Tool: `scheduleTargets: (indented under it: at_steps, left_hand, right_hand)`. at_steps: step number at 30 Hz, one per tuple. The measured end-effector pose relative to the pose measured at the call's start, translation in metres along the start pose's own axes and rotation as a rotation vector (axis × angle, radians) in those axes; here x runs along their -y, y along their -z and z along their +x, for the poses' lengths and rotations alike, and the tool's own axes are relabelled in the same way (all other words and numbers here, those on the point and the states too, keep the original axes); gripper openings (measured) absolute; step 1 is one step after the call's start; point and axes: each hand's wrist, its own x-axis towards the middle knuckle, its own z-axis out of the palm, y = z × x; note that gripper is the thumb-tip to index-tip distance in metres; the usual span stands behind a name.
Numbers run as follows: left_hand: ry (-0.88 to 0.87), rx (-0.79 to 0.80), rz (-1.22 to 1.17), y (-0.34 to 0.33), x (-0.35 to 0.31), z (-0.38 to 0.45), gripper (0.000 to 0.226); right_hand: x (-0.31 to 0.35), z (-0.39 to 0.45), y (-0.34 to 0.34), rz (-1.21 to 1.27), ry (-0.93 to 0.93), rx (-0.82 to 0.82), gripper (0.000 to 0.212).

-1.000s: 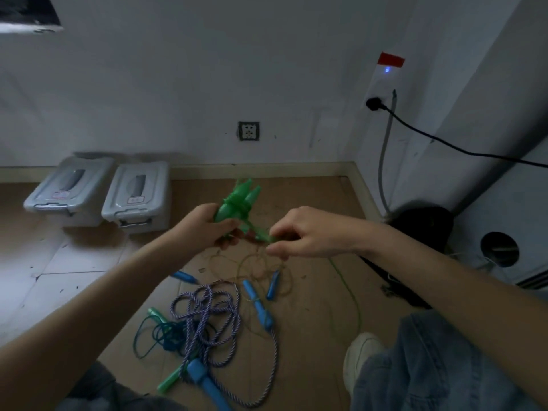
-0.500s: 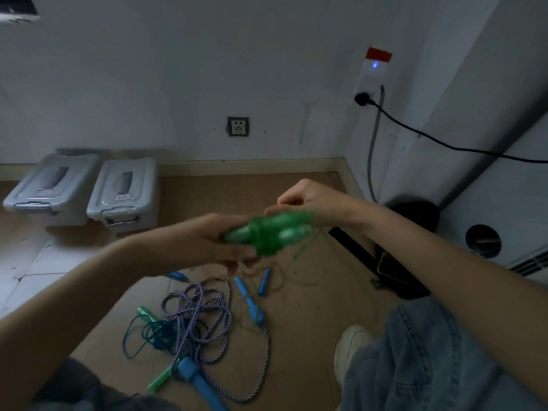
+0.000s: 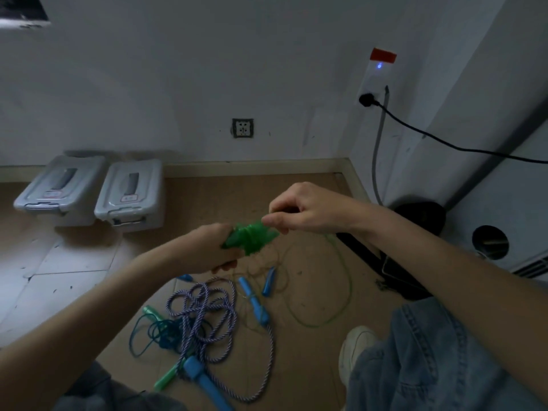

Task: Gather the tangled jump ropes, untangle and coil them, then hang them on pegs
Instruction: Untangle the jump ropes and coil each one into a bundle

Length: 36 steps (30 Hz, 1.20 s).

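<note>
Head view | my left hand [image 3: 207, 250] grips translucent green plastic jump-rope handles [image 3: 250, 237] | right hand [image 3: 308, 210] pinches their far end, thin green cord [image 3: 341, 292] trailing below.

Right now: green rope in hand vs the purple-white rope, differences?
The green rope is up in both hands, left hand gripping its handles, right hand pinching at them; the purple-white rope lies untouched on the floor. Green cord is thin, purple-white thick and braided. Neither is coiled.
</note>
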Motion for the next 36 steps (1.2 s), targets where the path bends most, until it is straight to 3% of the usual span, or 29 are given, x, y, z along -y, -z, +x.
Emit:
scheduleTargets:
  at_steps: [5, 8, 10, 12, 14, 15, 16, 18, 20, 23, 25, 28, 29, 30, 31, 33, 34, 36]
  left_hand:
    - [-0.323, 0.244, -0.069, 0.007, -0.026, -0.02, 0.013]
    - [-0.42, 0.248, -0.419, 0.028, -0.024, -0.033, 0.009]
    - [-0.392, 0.117, -0.721, 0.037, -0.016, -0.033, 0.018]
    - [-0.238, -0.111, -0.882, 0.038, -0.009, -0.027, 0.016]
    - [-0.031, -0.367, -0.817, 0.034, 0.0, -0.017, 0.005]
    - [0.056, -0.448, -0.62, 0.033, 0.004, -0.014, 0.004]
    - [0.092, -0.415, -0.356, 0.032, 0.009, -0.012, 0.004]
    - [0.036, -0.073, 0.004, 0.028, 0.011, -0.01, 0.006]
    - [-0.071, 0.26, 0.068, 0.024, 0.004, -0.015, 0.009]
    - [-0.304, 0.446, -0.105, 0.03, -0.006, -0.028, 0.013]
    - [-0.373, 0.331, -0.406, 0.039, -0.005, -0.035, 0.014]
    - [-0.229, -0.156, -0.881, 0.053, 0.008, -0.033, 0.013]
    - [-0.118, -0.319, -0.834, 0.053, 0.013, -0.028, 0.006]
    - [-0.013, -0.406, -0.614, 0.051, 0.017, -0.023, 0.007]
    - [0.062, -0.393, -0.32, 0.047, 0.02, -0.018, 0.013]
    - [0.029, -0.171, 0.076, 0.03, 0.018, -0.012, 0.011]
    - [-0.046, -0.035, 0.149, 0.022, 0.013, -0.012, 0.007]
    - [-0.258, 0.172, 0.072, 0.013, -0.001, -0.015, 0.015]
  right_hand:
    - [-0.008, -0.001, -0.002, 0.032, -0.046, 0.004, 0.031]
    - [-0.011, -0.004, -0.005, 0.282, -0.062, -0.036, 0.036]
    - [-0.012, -0.005, -0.008, 0.307, -0.071, -0.08, 0.045]
    - [-0.009, -0.003, -0.011, 0.215, -0.104, -0.098, 0.048]
    - [-0.006, -0.001, -0.01, 0.115, -0.098, -0.08, 0.041]
    - [-0.004, -0.002, -0.008, 0.085, -0.081, -0.07, 0.036]
    - [-0.003, -0.002, -0.005, 0.07, -0.059, -0.075, 0.033]
    - [-0.002, -0.002, -0.002, 0.036, -0.02, -0.108, 0.029]
    - [-0.003, 0.0, -0.004, 0.01, -0.004, -0.101, 0.025]
    - [-0.008, 0.003, -0.012, 0.098, -0.029, -0.095, 0.03]
    - [-0.013, 0.002, -0.016, 0.161, -0.07, -0.132, 0.043]
    - [-0.014, -0.001, -0.024, 0.17, -0.109, -0.121, 0.055]
    - [-0.011, 0.0, -0.026, 0.134, -0.088, -0.103, 0.052]
    - [-0.008, 0.0, -0.027, 0.082, -0.053, -0.09, 0.047]
    - [-0.005, 0.001, -0.025, 0.029, -0.008, -0.089, 0.042]
    - [-0.001, 0.002, -0.018, -0.028, 0.066, -0.132, 0.036]
    - [-0.001, 0.002, -0.015, -0.021, 0.082, -0.166, 0.033]
    - [-0.005, 0.001, -0.011, 0.003, 0.086, -0.218, 0.03]
